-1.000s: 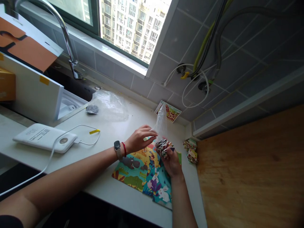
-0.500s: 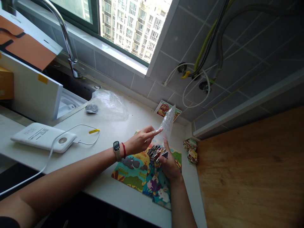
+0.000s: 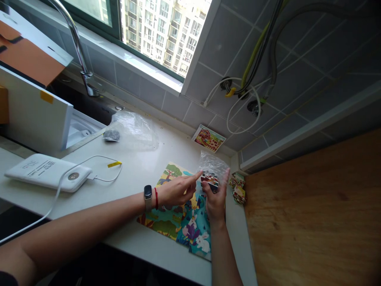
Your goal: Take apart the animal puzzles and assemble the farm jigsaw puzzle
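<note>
My right hand (image 3: 214, 196) is wrapped round a bundle of puzzle pieces (image 3: 210, 180), thumb across their near side. My left hand (image 3: 180, 190), with a watch and a red cord at its wrist, stretches its index finger to the left edge of that bundle; nothing shows in its grasp. Just behind the pieces a clear plastic bag (image 3: 213, 161) lies crumpled against my right fingers. Beneath both hands is a colourful jigsaw puzzle (image 3: 166, 226) with animals and white rabbits, partly covered by my forearms.
A picture card (image 3: 208, 138) leans near the wall. More puzzle pieces (image 3: 238, 188) are piled by the wooden board (image 3: 312, 210) on the right. To the left are another plastic bag (image 3: 137, 131), a white power bank (image 3: 49, 172) with cable, and the sink (image 3: 101, 111).
The clear bag has dropped from upright to lying behind the pieces. My right hand has moved slightly right and up with its bundle; my left hand has come lower, its finger now at the pieces.
</note>
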Demonstrator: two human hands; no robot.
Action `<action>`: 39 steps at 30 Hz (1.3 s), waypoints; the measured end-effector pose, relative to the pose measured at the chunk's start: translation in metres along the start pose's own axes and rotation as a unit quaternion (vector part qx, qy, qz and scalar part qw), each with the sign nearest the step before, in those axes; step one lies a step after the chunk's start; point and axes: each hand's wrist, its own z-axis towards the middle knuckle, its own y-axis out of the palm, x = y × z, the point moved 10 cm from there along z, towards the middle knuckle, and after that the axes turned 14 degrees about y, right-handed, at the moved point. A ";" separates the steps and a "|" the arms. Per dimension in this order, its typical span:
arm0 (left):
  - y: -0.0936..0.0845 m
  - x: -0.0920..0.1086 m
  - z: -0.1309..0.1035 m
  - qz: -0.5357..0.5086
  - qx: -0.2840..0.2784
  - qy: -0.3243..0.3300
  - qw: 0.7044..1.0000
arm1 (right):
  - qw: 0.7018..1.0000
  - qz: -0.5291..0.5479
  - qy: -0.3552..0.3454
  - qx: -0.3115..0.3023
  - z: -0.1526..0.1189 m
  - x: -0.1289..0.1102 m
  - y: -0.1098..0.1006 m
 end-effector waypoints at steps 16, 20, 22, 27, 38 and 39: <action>0.010 0.046 0.005 0.038 -0.069 0.154 0.985 | 0.963 -0.249 -0.075 0.070 0.009 0.011 -0.004; 0.000 0.013 0.004 0.073 -0.050 0.081 0.993 | 0.968 -0.229 -0.085 0.053 0.007 0.002 -0.003; -0.007 -0.009 0.002 0.085 -0.038 0.022 0.995 | 0.975 -0.198 -0.095 0.019 0.002 -0.006 0.002; -0.039 -0.059 -0.009 0.096 0.047 -0.106 0.989 | 0.979 -0.145 -0.137 -0.035 -0.015 -0.023 0.013; -0.054 -0.101 -0.040 0.120 0.130 -0.300 0.937 | 0.977 0.094 -0.030 0.192 0.005 0.006 -0.058; -0.058 -0.097 -0.039 0.122 0.152 -0.298 0.935 | 0.975 0.101 -0.025 0.197 0.007 0.008 -0.061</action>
